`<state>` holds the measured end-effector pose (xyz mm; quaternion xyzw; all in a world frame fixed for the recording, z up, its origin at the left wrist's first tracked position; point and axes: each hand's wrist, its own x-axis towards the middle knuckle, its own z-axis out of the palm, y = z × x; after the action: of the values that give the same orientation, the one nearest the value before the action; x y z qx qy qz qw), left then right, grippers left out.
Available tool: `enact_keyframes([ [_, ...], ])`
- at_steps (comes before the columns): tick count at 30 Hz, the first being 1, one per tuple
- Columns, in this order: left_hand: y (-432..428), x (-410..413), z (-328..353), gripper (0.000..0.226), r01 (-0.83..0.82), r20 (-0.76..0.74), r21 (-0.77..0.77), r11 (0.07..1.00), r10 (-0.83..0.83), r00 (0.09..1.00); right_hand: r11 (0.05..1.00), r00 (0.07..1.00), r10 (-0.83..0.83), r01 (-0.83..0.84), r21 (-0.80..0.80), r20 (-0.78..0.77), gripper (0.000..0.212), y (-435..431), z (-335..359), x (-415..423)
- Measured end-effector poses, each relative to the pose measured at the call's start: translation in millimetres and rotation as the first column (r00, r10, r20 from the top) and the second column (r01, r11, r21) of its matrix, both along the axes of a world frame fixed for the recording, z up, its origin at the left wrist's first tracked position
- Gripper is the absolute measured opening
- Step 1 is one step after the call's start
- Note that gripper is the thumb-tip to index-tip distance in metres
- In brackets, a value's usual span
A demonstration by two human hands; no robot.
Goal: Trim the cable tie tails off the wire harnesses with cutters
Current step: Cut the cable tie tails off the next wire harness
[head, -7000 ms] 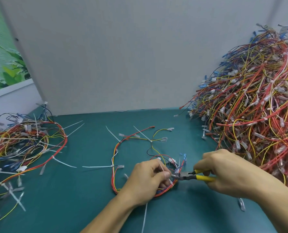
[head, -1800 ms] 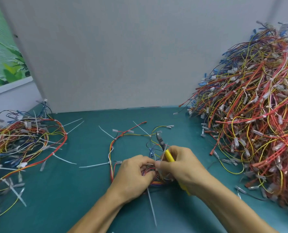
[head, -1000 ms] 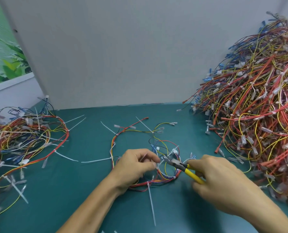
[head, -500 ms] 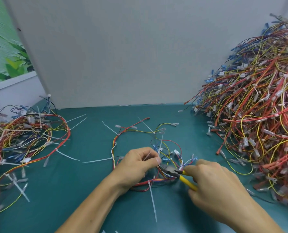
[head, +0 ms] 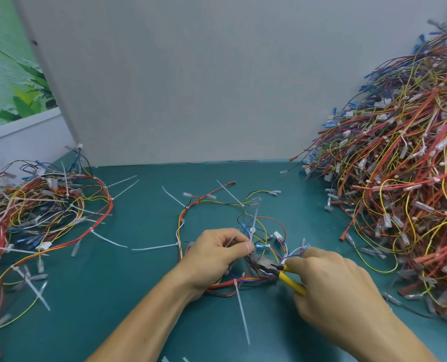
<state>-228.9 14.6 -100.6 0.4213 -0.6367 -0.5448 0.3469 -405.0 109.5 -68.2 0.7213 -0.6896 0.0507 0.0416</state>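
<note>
One wire harness (head: 191,209) of red, yellow and black wires lies looped on the teal table in front of me, with several white cable tie tails sticking out. My left hand (head: 217,254) pinches the harness bundle near a tie, thumb and fingers curled round the wires. My right hand (head: 329,286) grips yellow-handled cutters (head: 286,276), whose dark jaws point left into the bundle just below my left thumb. One white tie tail (head: 253,223) stands up above my left hand. Another long tail (head: 242,312) lies toward me between my forearms.
A tall heap of harnesses (head: 399,184) fills the right side of the table. A smaller pile of harnesses (head: 34,212) with long tie tails lies at the left. A grey partition (head: 191,74) stands behind. Bare teal table (head: 99,296) shows at the near left.
My right hand has brought the cutters from pointing away to pointing left, and the jaws have moved in close under my left thumb. My left hand keeps hold of the bundle.
</note>
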Motion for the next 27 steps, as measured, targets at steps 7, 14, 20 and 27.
enact_keyframes([
  [7,1.5,-0.6,-0.2,0.015,-0.021,0.006,-0.022,1.0,0.021,1.0,1.0,0.998,-0.013,0.013,0.012,-0.058,0.027,-1.7,-2.5,1.9],
  [14,2.2,-1.5,0.3,0.017,-0.038,-0.012,-0.032,0.999,0.038,0.999,1.0,0.998,-0.016,0.017,0.027,-0.054,0.027,0.5,-3.9,2.9],
  [20,3.0,0.6,3.7,0.018,-0.17,-0.25,0.061,0.984,0.18,0.951,0.998,0.997,-0.016,0.011,0.066,0.073,0.008,-2.9,1.2,-0.6],
  [27,-2.0,10.0,16.4,0.017,-0.103,-0.493,0.286,0.953,0.238,0.837,0.993,0.794,-0.033,-0.042,0.109,0.607,0.012,-22.1,24.2,-11.3],
])
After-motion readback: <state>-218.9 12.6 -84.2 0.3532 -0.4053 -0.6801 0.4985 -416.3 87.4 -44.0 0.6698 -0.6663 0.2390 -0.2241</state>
